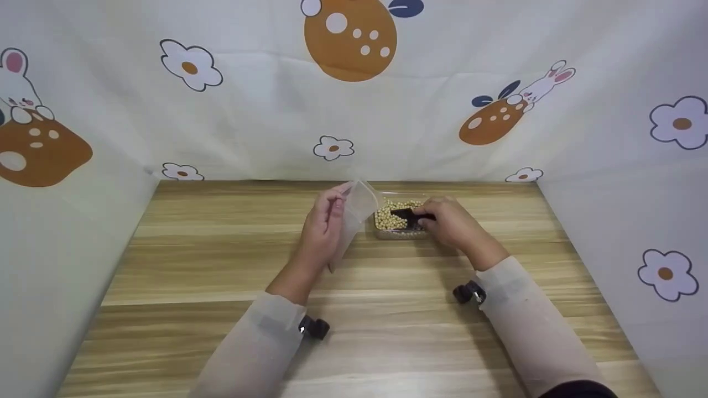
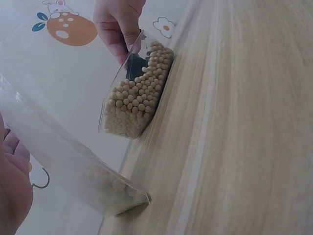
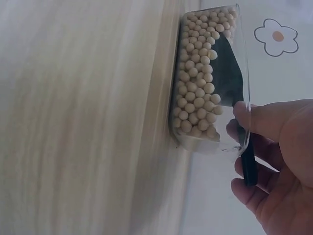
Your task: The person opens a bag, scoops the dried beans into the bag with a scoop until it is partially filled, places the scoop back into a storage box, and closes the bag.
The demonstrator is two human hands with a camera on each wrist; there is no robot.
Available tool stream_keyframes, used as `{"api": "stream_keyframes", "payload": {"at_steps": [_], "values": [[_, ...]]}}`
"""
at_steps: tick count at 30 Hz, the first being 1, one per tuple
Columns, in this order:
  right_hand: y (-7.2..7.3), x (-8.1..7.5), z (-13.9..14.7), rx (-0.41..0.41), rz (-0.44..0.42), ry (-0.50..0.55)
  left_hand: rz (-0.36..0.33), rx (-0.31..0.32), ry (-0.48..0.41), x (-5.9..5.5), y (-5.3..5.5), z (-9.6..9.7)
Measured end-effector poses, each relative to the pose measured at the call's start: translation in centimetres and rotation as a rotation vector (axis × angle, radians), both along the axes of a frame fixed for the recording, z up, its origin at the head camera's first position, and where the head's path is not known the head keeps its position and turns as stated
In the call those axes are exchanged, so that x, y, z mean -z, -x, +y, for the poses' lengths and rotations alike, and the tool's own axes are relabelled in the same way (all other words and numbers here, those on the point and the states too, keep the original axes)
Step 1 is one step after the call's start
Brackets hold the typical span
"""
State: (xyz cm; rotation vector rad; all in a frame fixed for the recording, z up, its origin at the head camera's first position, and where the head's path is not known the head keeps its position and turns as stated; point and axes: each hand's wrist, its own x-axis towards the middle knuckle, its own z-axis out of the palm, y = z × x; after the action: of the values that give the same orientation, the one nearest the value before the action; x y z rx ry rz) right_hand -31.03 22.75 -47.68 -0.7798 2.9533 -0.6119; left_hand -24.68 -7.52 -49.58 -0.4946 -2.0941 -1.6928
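Observation:
My left hand [image 1: 322,224] holds a translucent plastic bag [image 1: 359,203] upright by its upper part, its mouth spread. In the left wrist view, some pale beads lie in the bottom of the bag [image 2: 73,161]. Right of the bag stands a clear rectangular container [image 1: 402,235] filled with small round cream-coloured beads [image 1: 389,219]. My right hand [image 1: 452,221] grips the handle of a black scoop [image 3: 228,73], whose blade is dug in among the beads inside the container. The tip of the blade is buried.
A wood-grain table [image 1: 221,276] lies under both hands. Pale curtains [image 1: 249,110] printed with flowers, oranges and rabbits enclose it at the back and sides. Small black devices [image 1: 314,327] are strapped at both wrists.

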Motion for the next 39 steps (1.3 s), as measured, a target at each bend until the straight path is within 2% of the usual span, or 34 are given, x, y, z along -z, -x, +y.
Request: {"api": "stream_keyframes", "payload": {"at_steps": [6, 11, 17, 25, 31, 39], "values": [[-0.1, 0.5, 0.1, 0.019, 0.012, 0.022, 0.011, -0.004, -0.009, 0.0, 0.0, 0.0], [-0.5, 1.0, 0.6, 0.055, 0.027, 0.097, 0.003, -0.025, 0.009, -0.1, 0.0, 0.1], [-0.6, 1.0, 1.5, 0.098, 0.054, 0.179, 0.0, -0.011, 0.007, -0.2, 0.1, 0.0], [-0.4, 1.1, 3.0, 0.152, 0.0, 0.204, -0.021, -0.013, 0.024, 0.0, 0.0, -0.1], [-0.3, 1.2, 3.6, 0.175, -0.043, 0.226, 0.003, -0.016, 0.021, 0.0, 0.0, -0.1], [-0.4, 1.2, 3.8, 0.229, -0.141, 0.401, 0.024, -0.012, 0.003, 0.1, 0.1, 0.0]]}}
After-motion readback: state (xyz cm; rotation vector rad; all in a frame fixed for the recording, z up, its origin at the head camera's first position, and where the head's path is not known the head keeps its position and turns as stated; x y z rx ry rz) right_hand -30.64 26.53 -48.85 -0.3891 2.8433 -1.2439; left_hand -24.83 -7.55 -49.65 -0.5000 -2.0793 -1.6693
